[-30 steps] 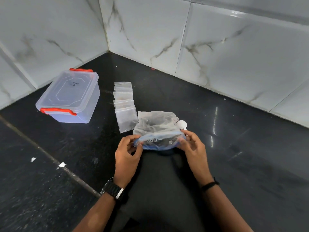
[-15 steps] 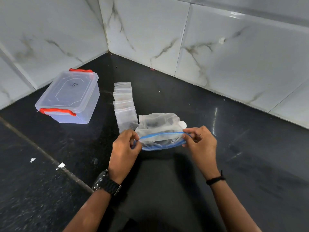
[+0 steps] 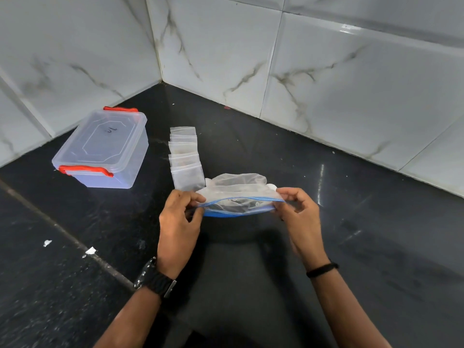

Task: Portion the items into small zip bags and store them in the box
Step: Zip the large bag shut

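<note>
My left hand (image 3: 178,222) and right hand (image 3: 300,214) each pinch an end of the large zip bag (image 3: 238,197) — its blue mouth gapes slightly, contents perhaps dark pieces.

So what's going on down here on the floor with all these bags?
A person is holding a large zip bag with a blue zip strip, left hand pinching one end, right hand the other, its mouth partly open. A row of small zip bags lies just beyond it on the dark floor. The clear plastic box with red clips sits to the left, lid on.
</note>
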